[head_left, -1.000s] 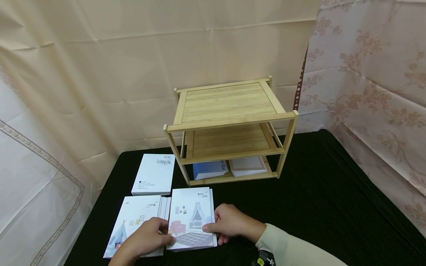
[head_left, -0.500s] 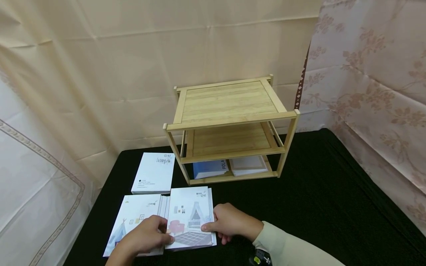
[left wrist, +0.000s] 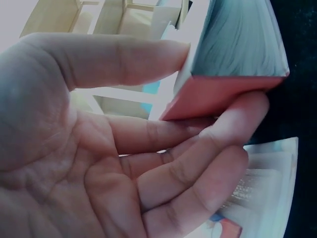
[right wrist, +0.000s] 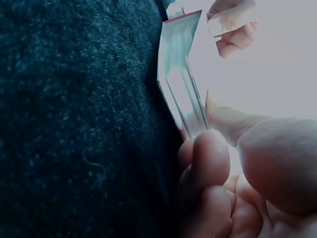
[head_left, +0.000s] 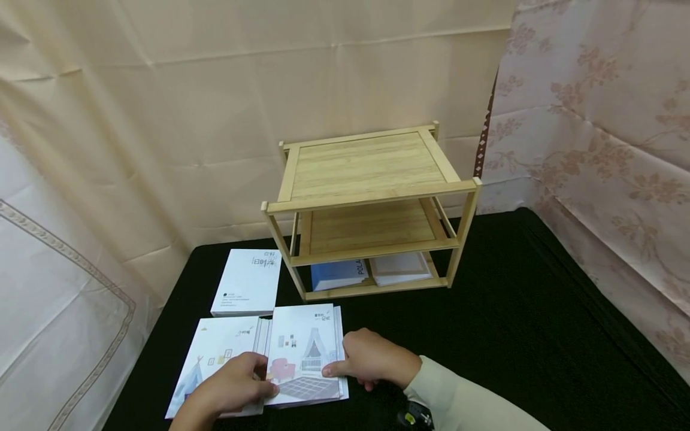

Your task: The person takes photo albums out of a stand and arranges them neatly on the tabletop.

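A white book (head_left: 307, 335) with a printed tent and pink armchair lies near the front of the black tabletop. Its left edge is held by my left hand (head_left: 234, 380), thumb on the cover; in the left wrist view the fingers curl against the book's reddish side (left wrist: 208, 94). At the opposite edge, my right hand (head_left: 380, 359) pinches the book, thumb on top and fingers at the page side. The right wrist view shows the page edges (right wrist: 178, 69) bent and slightly spread. A similar white book (head_left: 215, 341) lies to the left, partly behind my left hand.
Behind stands a wooden shelf rack (head_left: 372, 167). Its bottom level holds a blue book (head_left: 336, 275) and a white book (head_left: 401, 268). Another white book (head_left: 248, 281) lies left of the rack. Curtains (head_left: 215, 120) hang around the table (head_left: 512, 299).
The held book and both hands have shifted slightly left. Fewer of the right hand's fingers show below its thumb. Both hands keep their hold.
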Demonstrator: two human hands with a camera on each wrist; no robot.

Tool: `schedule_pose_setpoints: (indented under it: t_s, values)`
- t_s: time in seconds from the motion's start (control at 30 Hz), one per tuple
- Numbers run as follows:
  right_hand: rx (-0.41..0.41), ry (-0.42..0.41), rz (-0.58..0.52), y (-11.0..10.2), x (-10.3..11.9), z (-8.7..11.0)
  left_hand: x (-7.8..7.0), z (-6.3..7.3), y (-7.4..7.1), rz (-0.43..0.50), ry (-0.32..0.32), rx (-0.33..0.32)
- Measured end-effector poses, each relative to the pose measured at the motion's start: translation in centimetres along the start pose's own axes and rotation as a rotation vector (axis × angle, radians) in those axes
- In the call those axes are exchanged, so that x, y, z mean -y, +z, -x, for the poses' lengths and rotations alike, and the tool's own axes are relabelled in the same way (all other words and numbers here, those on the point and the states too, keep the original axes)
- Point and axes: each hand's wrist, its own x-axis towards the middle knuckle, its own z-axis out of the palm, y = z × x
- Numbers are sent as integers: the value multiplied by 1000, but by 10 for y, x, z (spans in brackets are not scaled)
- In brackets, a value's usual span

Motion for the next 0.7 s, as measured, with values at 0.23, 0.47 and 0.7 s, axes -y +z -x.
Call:
schedule_pose_setpoints:
  t_s: [0.23, 0.47, 0.7]
  values:
    - [-14, 5, 62, 0, 3, 1, -2, 1, 4, -61, 12, -58]
    - [-18, 20, 74, 1, 3, -1, -12, 3, 9, -109, 2, -191]
    - [-37, 7, 79, 1, 6, 1, -32, 0, 8, -223, -18, -456]
